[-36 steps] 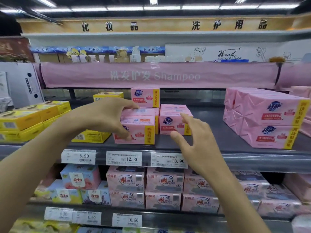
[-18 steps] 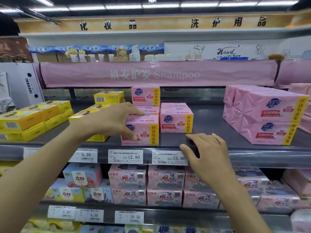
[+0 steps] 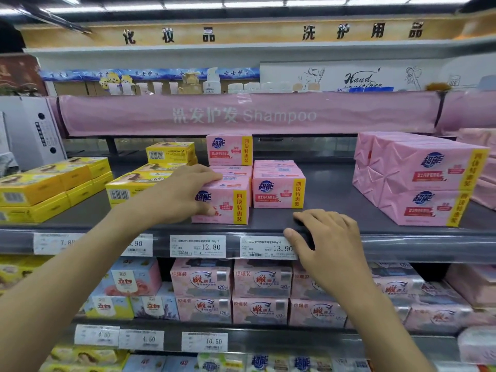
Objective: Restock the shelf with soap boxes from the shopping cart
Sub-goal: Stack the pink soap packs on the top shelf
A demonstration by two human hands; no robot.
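A pink soap box (image 3: 228, 202) with a yellow side band stands at the front of the dark shelf (image 3: 330, 194). My left hand (image 3: 182, 194) grips it, fingers over its top and thumb at its lower front. More pink soap boxes sit behind it (image 3: 229, 150) and to its right (image 3: 279, 187). My right hand (image 3: 330, 245) rests on the shelf's front edge, fingers bent over the lip and thumb by the 13.90 price tag (image 3: 265, 247); it holds nothing. No shopping cart is in view.
Yellow boxes (image 3: 45, 189) fill the shelf's left part. A stack of large pink packs (image 3: 424, 178) stands at the right. Bare shelf lies between the two pink groups. A lower shelf holds pink and blue soap packs (image 3: 204, 280). A pink Shampoo banner (image 3: 241, 115) hangs above.
My right hand dropped from mid-air onto the shelf's front edge and stayed there. My left hand kept its grip on the front pink box, which shifted slightly forward and right.
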